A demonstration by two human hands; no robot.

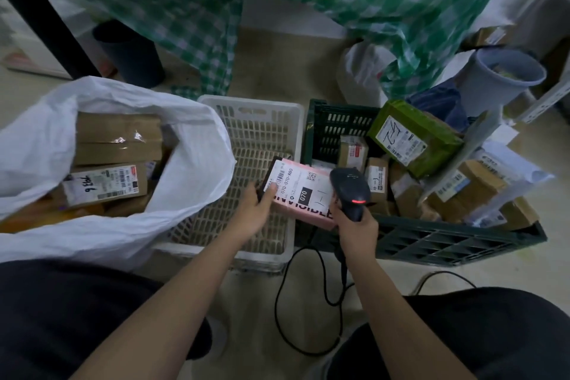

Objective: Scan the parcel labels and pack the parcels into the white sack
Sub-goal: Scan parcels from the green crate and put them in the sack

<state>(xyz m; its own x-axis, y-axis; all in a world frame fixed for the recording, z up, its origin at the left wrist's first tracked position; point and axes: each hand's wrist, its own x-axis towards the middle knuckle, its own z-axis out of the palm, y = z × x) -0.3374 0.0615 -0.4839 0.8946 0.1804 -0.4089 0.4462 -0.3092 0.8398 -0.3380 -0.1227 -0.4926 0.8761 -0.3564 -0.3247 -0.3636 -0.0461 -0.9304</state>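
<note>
Two bare forearms are reaching up from the bottom of the frame toward its centre. The left hand [257, 210] is gripping the near left corner of a pink parcel [303, 194], thumb lying on its white label [294, 183] and the other fingers curling under the edge. The parcel is lying tilted, its long axis running from upper left to lower right, label face up, over the seam between the white crate [246, 108] and the dark green crate [447, 244]. The right hand [357, 225] is wrapping its fingers fully around the handle of a black scanner [350, 187], head pointing up-left at the label, a red light glowing on its back. Its cable [283, 302] is looping across the floor below. At left centre, the white sack [191, 170] is standing open with brown boxes inside. More parcels [413, 139] are piling in the green crate at right.
</note>
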